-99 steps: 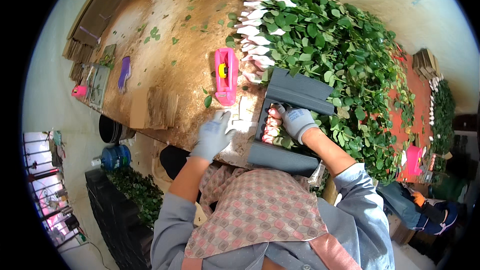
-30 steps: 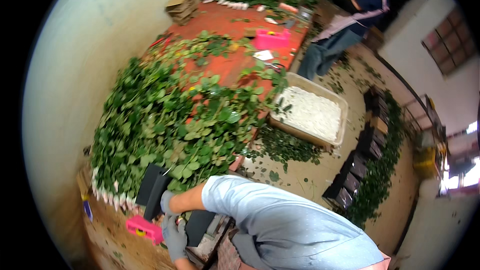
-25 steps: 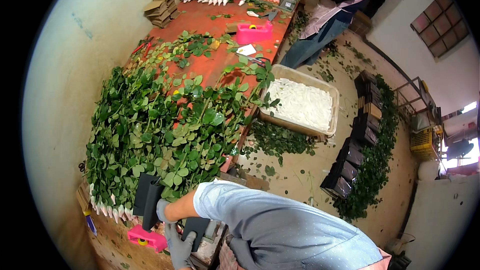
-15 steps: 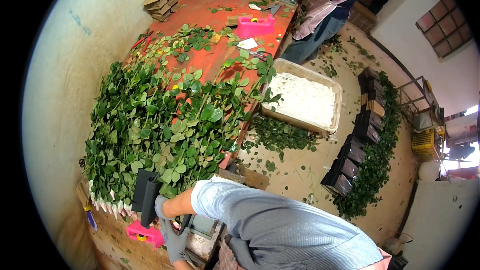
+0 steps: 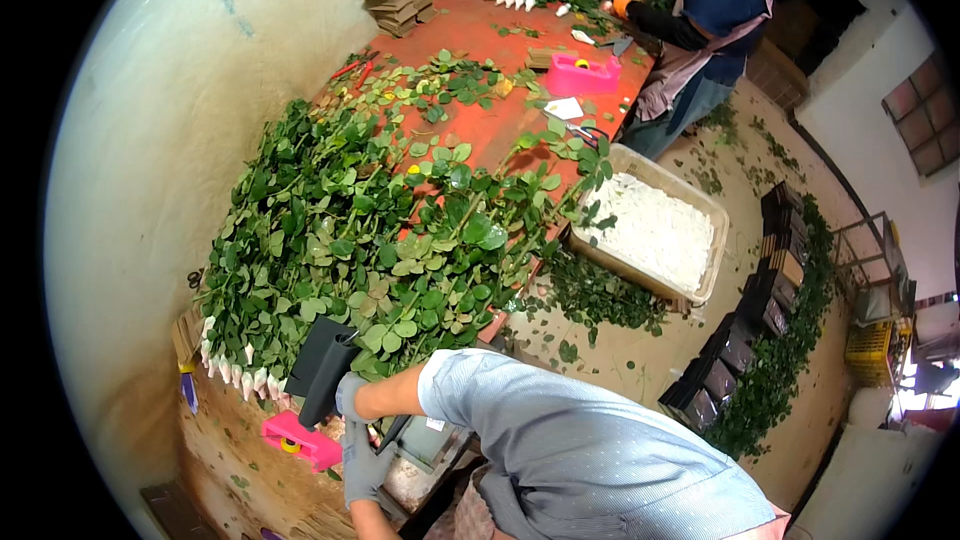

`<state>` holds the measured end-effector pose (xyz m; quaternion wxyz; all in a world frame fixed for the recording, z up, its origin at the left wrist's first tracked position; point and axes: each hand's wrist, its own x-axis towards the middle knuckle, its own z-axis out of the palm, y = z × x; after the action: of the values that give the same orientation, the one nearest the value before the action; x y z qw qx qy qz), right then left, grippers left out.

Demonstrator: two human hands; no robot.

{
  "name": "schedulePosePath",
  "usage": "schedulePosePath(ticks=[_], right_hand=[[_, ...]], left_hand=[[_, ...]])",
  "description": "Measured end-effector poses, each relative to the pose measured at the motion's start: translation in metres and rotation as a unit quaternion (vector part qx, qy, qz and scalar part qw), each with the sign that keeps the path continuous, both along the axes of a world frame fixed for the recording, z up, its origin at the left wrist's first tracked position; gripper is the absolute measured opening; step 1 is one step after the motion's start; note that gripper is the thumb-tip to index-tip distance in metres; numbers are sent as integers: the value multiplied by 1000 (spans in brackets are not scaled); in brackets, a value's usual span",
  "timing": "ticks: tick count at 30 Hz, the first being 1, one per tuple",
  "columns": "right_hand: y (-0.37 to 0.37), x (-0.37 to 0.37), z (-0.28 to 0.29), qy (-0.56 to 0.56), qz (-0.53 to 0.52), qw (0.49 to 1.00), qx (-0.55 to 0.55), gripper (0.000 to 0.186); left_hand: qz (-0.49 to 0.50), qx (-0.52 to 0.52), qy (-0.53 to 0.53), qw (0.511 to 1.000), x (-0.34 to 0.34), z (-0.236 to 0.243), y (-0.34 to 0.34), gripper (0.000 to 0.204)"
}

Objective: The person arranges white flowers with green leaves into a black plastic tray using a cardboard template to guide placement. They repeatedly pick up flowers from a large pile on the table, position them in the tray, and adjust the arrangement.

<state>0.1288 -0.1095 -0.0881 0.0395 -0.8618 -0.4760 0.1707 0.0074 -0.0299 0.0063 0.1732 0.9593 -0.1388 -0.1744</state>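
Observation:
A folded black wrapping sheet (image 5: 322,370) stands at the near end of the leafy rose stems (image 5: 330,230). My right hand (image 5: 350,396), in a grey glove, is closed at the sheet's right edge, its fingers partly hidden. Just below it is my left hand (image 5: 364,465), also grey-gloved, with fingers stretched upward and the thumb apart. Pale rose heads (image 5: 245,378) line the near left edge of the heap. Close to the sheet's lower end lies a pink tape dispenser (image 5: 302,440) with a yellow roll. What the sheet encloses is hidden.
On the red table (image 5: 480,25) are another pink dispenser (image 5: 583,74), scissors (image 5: 588,134) and stacked cardboard (image 5: 398,2). A beige crate (image 5: 715,240) of white pieces stands beside it. Black-wrapped bundles (image 5: 735,352) line the floor. A co-worker (image 5: 725,15) stands at the far right.
The whole scene has shifted right in the picture. My left hand's fingers have drawn closer together beneath my right hand. The co-worker's orange-gloved hand now shows at the table's far edge.

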Motion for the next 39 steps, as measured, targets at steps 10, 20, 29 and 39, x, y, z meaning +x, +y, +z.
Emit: schedulePosePath(ticks=[10,20,29,39], right_hand=[[-5,-2,-1,13,-11,1000,-11,30],[-41,-4,40,27,-41,994,93,42],[-237,-206,85,124,-233,875,407,32],[-253,-288,39,239,-51,924,296,28]], left_hand=[[-6,10,2,1000,-5,-20,13,85],[16,8,102,995,-3,-15,18,94],[33,21,109,993,9,-27,14,99],[41,22,86,995,10,-39,35,95]])
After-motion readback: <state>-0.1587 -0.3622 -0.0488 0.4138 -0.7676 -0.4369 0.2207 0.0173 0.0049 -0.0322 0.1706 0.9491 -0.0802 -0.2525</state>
